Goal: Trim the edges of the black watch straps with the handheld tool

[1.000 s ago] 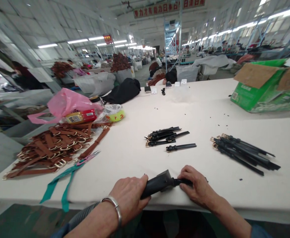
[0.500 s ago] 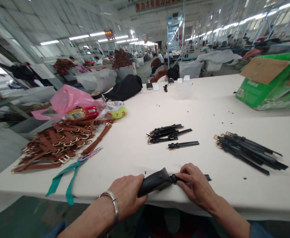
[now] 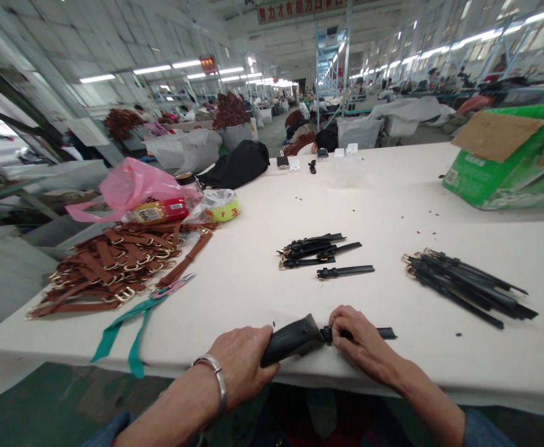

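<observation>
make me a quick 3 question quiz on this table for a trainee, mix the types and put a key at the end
1. Multiple choice: what does the left hand hold?
a) a pink bag
b) a black tool
c) a teal ribbon

2. True or false: from the person's view, the green box stands to the left of the scissors.

3. Fill the gap: the right hand holds a black ____, one end of which sticks out past the hand on the right.

Key: 1. b; 2. false, it stands to the right; 3. strap.
</observation>
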{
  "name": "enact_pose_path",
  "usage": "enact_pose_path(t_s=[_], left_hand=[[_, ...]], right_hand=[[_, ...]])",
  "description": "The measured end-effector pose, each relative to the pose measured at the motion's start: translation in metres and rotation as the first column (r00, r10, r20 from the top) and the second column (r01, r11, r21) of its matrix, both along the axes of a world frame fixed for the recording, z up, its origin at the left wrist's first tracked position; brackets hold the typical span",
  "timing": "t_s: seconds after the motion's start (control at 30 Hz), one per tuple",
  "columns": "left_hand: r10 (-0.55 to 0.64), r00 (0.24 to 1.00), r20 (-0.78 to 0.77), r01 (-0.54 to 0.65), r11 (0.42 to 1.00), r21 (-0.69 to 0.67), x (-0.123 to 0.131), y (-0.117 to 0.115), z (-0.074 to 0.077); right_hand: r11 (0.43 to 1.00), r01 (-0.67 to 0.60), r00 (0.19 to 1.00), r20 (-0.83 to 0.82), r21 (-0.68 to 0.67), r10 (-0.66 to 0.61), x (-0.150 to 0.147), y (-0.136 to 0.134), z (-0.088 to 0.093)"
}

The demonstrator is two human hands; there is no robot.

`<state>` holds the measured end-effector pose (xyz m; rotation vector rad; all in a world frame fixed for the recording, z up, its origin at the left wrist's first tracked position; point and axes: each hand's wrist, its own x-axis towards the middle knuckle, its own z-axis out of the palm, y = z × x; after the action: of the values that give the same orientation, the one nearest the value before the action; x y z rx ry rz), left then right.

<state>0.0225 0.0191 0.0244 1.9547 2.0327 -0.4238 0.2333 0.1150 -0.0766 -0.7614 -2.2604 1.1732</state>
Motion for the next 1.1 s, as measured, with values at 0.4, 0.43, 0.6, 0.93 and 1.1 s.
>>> enact_pose_path(t_s=[0.4,0.43,0.6,0.93,1.1], left_hand=[[-0.062,0.996,-0.057,0.059,0.997,-0.053,0.004,0.003,0.01],[-0.073,0.995,-0.069,0.07,0.996,-0.056,0.004,0.003,0.011],[-0.085,0.992,-0.093,0.08,0.995,-0.062,0.012,0.012,0.013],[-0.046,0.995,-0.086,0.035,0.991,-0.13,0.003,0.01,0.026],[-0.098,0.993,-0.06,0.096,0.995,-0.041,0.011,0.021,0.015]], right_hand=[[0.969,0.184,0.981,0.026,0.164,-0.19,0.021,-0.001,-0.018],[0.969,0.179,0.982,0.036,0.171,-0.187,0.022,-0.001,-0.019],[0.969,0.169,0.984,0.033,0.18,-0.178,0.021,0.001,-0.017],[0.964,0.171,0.981,0.054,0.205,-0.186,0.022,-0.002,-0.019],[0.966,0.162,0.983,0.054,0.204,-0.176,0.022,-0.001,-0.021]])
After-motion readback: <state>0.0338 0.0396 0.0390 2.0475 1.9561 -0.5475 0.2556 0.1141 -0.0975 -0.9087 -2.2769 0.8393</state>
